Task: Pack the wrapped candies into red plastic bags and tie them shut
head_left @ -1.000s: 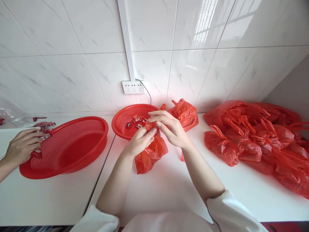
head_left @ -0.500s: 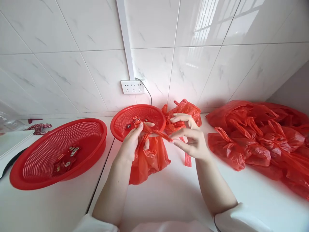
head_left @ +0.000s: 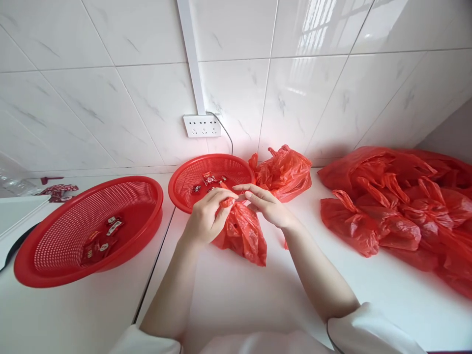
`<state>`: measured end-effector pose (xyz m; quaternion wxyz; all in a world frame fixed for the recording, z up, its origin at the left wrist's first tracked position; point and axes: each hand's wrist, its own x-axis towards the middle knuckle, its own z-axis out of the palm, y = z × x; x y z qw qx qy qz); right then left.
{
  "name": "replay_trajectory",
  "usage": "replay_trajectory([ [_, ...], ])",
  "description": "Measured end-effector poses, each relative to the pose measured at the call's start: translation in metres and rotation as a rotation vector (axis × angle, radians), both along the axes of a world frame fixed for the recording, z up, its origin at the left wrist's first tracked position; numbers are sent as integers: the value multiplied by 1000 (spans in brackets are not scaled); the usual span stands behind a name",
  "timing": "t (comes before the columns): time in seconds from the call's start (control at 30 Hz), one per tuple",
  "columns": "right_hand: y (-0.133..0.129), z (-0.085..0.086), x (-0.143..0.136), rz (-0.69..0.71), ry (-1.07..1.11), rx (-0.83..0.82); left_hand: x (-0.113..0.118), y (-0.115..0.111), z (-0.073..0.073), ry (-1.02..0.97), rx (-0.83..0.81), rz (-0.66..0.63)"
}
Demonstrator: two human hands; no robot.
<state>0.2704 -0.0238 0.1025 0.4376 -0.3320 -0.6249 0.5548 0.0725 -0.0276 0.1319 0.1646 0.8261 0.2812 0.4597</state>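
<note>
A filled red plastic bag (head_left: 248, 236) hangs in front of me, its bottom close to the white counter. My left hand (head_left: 211, 216) is closed around the bag's gathered neck, with a bit of the red film showing above the thumb. From the other side, my right hand (head_left: 268, 205) reaches to the same neck, its fingers bent and closed at the twisted top. Its fingertips are partly hidden behind the bag's top. Just behind my hands stands a round red basket (head_left: 184, 173) with several small wrapped packets (head_left: 209, 178) in it.
To the left is a larger red basket (head_left: 149, 189) holding several wrapped pieces (head_left: 99, 246). A crumpled heap of red bags (head_left: 285, 172) lies by the wall. Several filled red bags (head_left: 398, 211) are piled at the right. A power socket (head_left: 202, 126) sits on the tiled wall.
My right hand has moved left to the bag's neck; the strip stretched out between my hands is drawn in. My left hand has turned over, knuckles up. The bag has swung slightly right.
</note>
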Motion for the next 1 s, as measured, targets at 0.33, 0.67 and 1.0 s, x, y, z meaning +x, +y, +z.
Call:
replay_trajectory([
  [0.33, 4, -2, 8, 14, 172, 89, 3, 6, -3, -108, -322, -279],
  [0.67, -5, 9, 11, -111, 141, 4, -2, 8, 4, -258, -444, -131],
  [1.0, -21, 30, 53, -414, 3, 197, -34, 3, 26, -281, -464, -81],
])
